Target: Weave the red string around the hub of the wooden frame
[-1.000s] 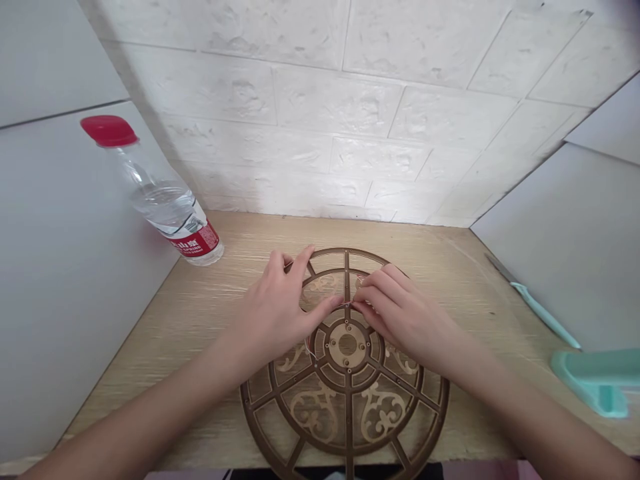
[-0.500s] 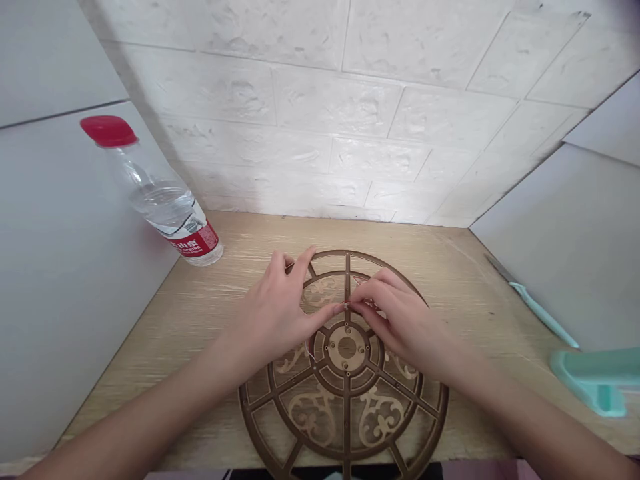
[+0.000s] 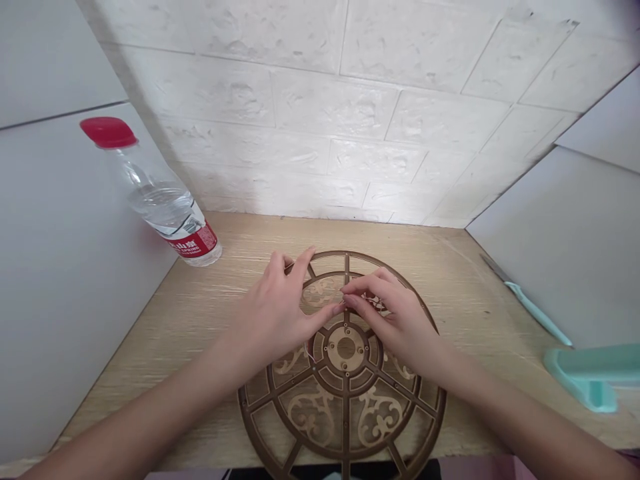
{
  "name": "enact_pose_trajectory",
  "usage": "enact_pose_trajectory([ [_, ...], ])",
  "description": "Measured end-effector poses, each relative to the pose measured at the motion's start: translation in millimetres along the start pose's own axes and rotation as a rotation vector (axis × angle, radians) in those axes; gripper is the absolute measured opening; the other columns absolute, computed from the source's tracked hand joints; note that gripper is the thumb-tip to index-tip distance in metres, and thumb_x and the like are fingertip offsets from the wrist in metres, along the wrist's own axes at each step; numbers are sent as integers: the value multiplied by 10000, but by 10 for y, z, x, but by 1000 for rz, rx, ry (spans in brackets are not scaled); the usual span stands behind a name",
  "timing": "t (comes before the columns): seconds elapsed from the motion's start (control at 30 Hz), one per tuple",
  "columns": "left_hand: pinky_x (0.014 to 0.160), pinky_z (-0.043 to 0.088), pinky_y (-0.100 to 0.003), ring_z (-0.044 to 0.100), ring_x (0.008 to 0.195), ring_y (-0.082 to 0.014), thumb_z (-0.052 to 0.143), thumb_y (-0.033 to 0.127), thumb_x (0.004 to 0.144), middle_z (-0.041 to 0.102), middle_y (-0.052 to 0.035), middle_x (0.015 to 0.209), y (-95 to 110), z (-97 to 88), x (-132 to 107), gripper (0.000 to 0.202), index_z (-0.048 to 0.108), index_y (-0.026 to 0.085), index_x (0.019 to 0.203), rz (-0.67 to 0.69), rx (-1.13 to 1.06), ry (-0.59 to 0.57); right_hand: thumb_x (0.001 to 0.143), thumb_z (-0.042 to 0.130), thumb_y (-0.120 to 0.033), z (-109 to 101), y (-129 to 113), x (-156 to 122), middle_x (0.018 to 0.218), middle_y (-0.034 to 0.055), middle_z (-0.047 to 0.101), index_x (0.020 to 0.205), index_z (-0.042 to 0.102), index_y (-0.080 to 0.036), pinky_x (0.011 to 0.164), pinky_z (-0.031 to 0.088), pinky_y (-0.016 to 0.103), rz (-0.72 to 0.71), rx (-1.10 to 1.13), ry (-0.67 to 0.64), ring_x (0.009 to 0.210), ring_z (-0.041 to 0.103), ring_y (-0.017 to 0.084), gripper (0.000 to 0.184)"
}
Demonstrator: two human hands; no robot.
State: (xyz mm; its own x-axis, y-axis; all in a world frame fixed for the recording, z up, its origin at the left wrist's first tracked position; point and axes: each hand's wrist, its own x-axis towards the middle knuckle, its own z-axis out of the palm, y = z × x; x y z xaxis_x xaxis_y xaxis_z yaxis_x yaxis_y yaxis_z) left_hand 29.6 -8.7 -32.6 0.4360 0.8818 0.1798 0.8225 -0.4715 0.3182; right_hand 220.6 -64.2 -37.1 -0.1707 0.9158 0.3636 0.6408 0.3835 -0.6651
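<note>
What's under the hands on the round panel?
The round panel shows spokes and scrollwork around the left hand and right hand, plus a thin strand; whatever the palms cover is hidden.

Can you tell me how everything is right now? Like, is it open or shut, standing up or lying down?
Water bottle: tilted against the left wall, red cap on, partly full.
Round brown fretwork disc: flat on the wooden table.
Left hand: fingers curved over the disc.
Right hand: fingertips almost meeting the left thumb.
Mint-handled knife: lying beside the right wall.
Mint-green plastic piece: lying at the right.
</note>
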Motion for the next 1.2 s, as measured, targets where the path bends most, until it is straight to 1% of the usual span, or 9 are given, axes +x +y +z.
enact_pose_trajectory([
  [0.17,707,500,-412,579,926,-282,389,747,783,443,-102,1150,10,1,-10,833,274,277,1461,3,10,-3,926,514,-197,-16,10,1,902,25,673,997,640,-231,764,490,329,-8,28,19,909,545,177,149],
  [0.3,714,505,-422,575,962,-296,415,763,757,441,-102,1165,7,8,-9,866,258,291,1465,-12,2,-15,928,512,-204,-64,-14,18,926,-2,695,999,662,-257,776,463,336,-19,24,-32,908,518,185,173],
  [0.37,706,508,-427,573,974,-301,421,769,747,442,-102,1174,6,10,-9,874,247,304,1467,-24,0,-20,928,517,-220,-80,-17,29,929,-4,696,1044,658,-268,775,459,336,2,21,-56,916,508,190,189],
  [0.47,717,508,-422,578,967,-286,424,738,770,448,-97,1171,4,10,-14,834,258,301,1461,-20,-10,-9,934,510,-235,-98,-14,42,950,3,690,1102,639,-263,782,454,335,15,9,-77,945,495,193,214],
  [0.63,726,507,-402,579,953,-268,444,686,793,450,-97,1169,-8,10,-23,796,274,278,1455,5,-3,4,933,496,-178,-153,-39,53,925,-12,689,981,658,-244,837,418,352,-52,-3,-153,937,479,185,181],
  [0.73,726,507,-402,580,954,-268,441,687,794,448,-95,1165,-9,11,-20,794,273,281,1456,6,-6,5,927,512,-201,-176,-65,50,900,-5,679,969,649,-235,828,419,346,-62,12,-171,930,469,185,147],
  [0.83,737,507,-404,582,941,-262,449,684,793,442,-90,1165,-7,8,-16,791,280,282,1452,3,-8,5,930,516,-235,-165,-69,46,871,8,666,934,640,-219,807,429,334,-55,-10,-166,928,460,187,125],
  [0.97,740,505,-407,579,951,-270,452,687,790,439,-89,1158,-4,-2,-14,790,285,282,1448,4,-4,6,936,484,-178,-128,-38,38,909,22,661,981,608,-192,794,446,315,-66,-61,-133,951,450,184,132],
  [1.2,699,504,-391,582,929,-264,446,711,779,440,-84,1158,3,-14,-7,793,288,299,1438,-7,-7,-8,927,492,-166,-146,-37,18,936,27,664,1031,591,-189,797,460,323,-78,-108,-143,969,439,193,145],
])
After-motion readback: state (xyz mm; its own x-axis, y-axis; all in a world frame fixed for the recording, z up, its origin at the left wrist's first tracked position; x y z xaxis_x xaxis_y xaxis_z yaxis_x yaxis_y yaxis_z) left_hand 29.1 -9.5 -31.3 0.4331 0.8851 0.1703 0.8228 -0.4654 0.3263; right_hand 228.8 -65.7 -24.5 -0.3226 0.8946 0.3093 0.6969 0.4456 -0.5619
